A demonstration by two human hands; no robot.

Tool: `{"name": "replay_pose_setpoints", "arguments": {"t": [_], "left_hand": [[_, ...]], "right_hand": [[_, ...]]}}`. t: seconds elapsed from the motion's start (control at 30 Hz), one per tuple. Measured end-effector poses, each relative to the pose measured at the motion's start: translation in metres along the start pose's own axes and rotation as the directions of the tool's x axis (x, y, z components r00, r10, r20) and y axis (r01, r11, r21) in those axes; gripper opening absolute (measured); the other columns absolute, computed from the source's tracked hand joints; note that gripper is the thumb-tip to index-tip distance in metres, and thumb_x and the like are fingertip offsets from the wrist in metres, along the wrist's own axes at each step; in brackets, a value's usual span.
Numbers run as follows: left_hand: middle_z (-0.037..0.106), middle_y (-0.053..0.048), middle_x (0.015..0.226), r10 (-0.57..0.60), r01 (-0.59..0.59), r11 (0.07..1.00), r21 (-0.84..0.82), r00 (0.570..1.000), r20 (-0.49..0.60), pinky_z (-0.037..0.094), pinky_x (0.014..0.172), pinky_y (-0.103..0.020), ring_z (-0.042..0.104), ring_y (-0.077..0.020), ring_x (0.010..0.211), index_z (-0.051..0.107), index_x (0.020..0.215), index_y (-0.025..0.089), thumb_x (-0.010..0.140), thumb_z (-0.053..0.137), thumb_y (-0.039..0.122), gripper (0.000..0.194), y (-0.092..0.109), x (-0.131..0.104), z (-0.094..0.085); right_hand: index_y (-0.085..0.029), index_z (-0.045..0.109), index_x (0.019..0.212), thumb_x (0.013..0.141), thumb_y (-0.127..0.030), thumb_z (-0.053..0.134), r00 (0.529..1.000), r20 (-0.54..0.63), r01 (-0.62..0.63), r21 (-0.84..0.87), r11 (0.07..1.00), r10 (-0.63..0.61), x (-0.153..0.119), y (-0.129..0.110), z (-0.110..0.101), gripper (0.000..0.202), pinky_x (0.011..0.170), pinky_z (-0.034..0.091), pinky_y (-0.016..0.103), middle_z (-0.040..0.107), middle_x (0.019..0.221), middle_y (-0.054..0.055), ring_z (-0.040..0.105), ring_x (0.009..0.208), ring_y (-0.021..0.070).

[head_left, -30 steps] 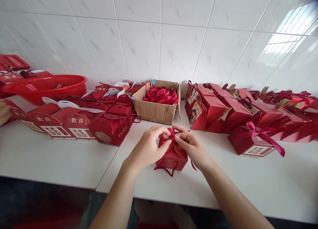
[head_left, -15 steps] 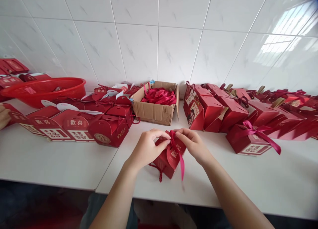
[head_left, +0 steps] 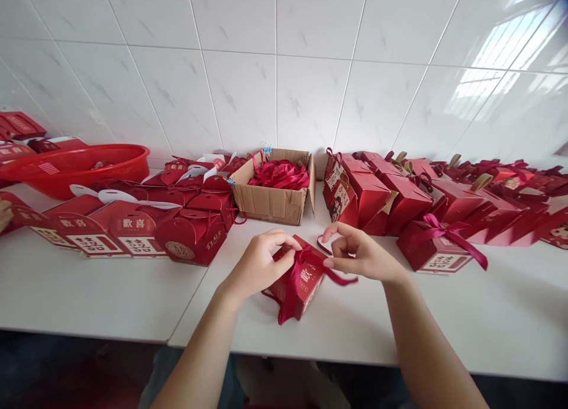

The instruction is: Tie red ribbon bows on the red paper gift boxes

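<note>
A small red gift box [head_left: 309, 277] with gold characters sits tilted on the white table in front of me. A dark pink satin ribbon [head_left: 290, 287] is wound at its top, one tail hanging down the near side and another stretching right. My left hand [head_left: 265, 261] is closed at the box's top, thumb and forefinger pinching the ribbon at its knot. My right hand [head_left: 361, 252] is beside the box, thumb and forefinger apart, the thumb touching or just above the right ribbon tail. A red cord handle shows on each side of the box.
Behind stands a cardboard box [head_left: 270, 205] of pink ribbons. Red gift boxes [head_left: 195, 237] line the left, near a red basin [head_left: 80, 166]. More red boxes [head_left: 370, 190] stand at right, with a bow-tied box [head_left: 432, 252] in front. Another person's hand [head_left: 5, 213] shows at far left.
My right hand has moved right, away from the knot, and its fingers have parted. One ribbon tail now stretches right, another lies over the box's near side. The left hand keeps its pinch.
</note>
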State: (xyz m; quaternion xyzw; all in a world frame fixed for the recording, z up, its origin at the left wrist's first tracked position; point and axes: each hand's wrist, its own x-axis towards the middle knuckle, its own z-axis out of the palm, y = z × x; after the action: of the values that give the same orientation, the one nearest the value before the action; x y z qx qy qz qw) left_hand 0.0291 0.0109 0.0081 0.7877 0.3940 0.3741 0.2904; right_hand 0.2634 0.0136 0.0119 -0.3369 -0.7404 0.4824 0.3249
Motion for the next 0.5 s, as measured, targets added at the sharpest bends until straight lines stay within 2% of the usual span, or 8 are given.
{"name": "replay_pose_setpoints", "arguments": {"t": [0.07,0.13,0.17,0.2,0.27,0.37,0.5], "left_hand": [[0.067,-0.002,0.093,0.011,-0.011,1.0,0.003,1.0,0.013,0.049,0.081,-0.027,0.063,-0.016,0.089,0.068,0.088,0.021,0.084,0.052,0.015,0.017,0.0,0.001,-0.002],[0.068,-0.003,0.094,0.013,-0.014,1.0,0.005,0.999,0.044,0.05,0.082,-0.027,0.063,-0.016,0.089,0.067,0.091,0.021,0.084,0.052,0.017,0.017,0.0,0.002,-0.005],[0.068,-0.003,0.094,0.01,-0.011,1.0,0.006,0.998,0.065,0.05,0.082,-0.028,0.063,-0.0161,0.089,0.067,0.093,0.022,0.084,0.053,0.018,0.017,0.001,0.003,-0.006],[0.068,-0.003,0.094,0.007,-0.007,1.0,0.005,0.996,0.084,0.051,0.083,-0.029,0.063,-0.0161,0.089,0.066,0.095,0.022,0.084,0.053,0.019,0.017,0.001,0.004,-0.008],[0.068,-0.002,0.091,0.006,-0.007,1.0,0.001,0.993,0.117,0.051,0.084,-0.03,0.064,-0.0164,0.088,0.064,0.101,0.022,0.084,0.054,0.02,0.02,0.002,0.007,-0.011],[0.067,-0.001,0.085,0.025,-0.027,1.0,0.009,0.988,0.153,0.052,0.085,-0.032,0.064,-0.0163,0.084,0.061,0.106,0.022,0.082,0.056,0.02,0.024,0.006,0.012,-0.017],[0.067,0.0,0.085,0.034,-0.05,0.996,0.071,0.977,0.21,0.051,0.083,-0.032,0.063,-0.0156,0.082,0.06,0.106,0.024,0.081,0.055,0.018,0.026,0.011,0.016,-0.024]], "right_hand": [[-0.021,0.048,0.094,0.086,-0.043,0.059,0.998,-0.067,0.012,0.065,0.998,-0.007,0.0,0.001,-0.004,0.026,0.044,0.027,0.022,0.037,0.052,-0.009,0.035,0.045,0.0077],[-0.021,0.049,0.096,0.088,-0.046,0.054,0.978,-0.208,0.038,0.069,0.997,-0.023,0.004,0.003,-0.003,0.026,0.046,0.031,0.022,0.049,0.064,-0.004,0.042,0.052,0.0087],[-0.021,0.05,0.1,0.089,-0.045,0.054,0.97,-0.239,0.046,0.056,0.997,-0.031,0.006,0.005,-0.001,0.027,0.048,0.035,0.022,0.055,0.075,0.0,0.046,0.057,0.0093],[-0.021,0.05,0.106,0.088,-0.043,0.055,0.974,-0.226,0.046,0.037,0.998,-0.036,0.009,0.006,0.003,0.029,0.051,0.038,0.023,0.059,0.088,0.003,0.049,0.062,0.0099],[-0.022,0.048,0.118,0.088,-0.038,0.055,0.991,-0.125,0.051,-0.019,0.998,-0.053,0.013,0.008,0.011,0.034,0.056,0.043,0.025,0.061,0.106,0.007,0.051,0.066,0.0106],[-0.023,0.049,0.123,0.091,-0.03,0.049,0.989,-0.094,0.096,-0.177,0.98,-0.114,0.017,0.009,0.021,0.033,0.054,0.041,0.025,0.064,0.101,0.005,0.046,0.058,0.0097],[-0.023,0.058,0.113,0.088,-0.017,0.048,0.968,-0.099,0.177,-0.378,0.909,-0.23,0.017,0.006,0.028,0.027,0.055,0.039,0.025,0.067,0.093,0.002,0.045,0.058,0.0097]]}}
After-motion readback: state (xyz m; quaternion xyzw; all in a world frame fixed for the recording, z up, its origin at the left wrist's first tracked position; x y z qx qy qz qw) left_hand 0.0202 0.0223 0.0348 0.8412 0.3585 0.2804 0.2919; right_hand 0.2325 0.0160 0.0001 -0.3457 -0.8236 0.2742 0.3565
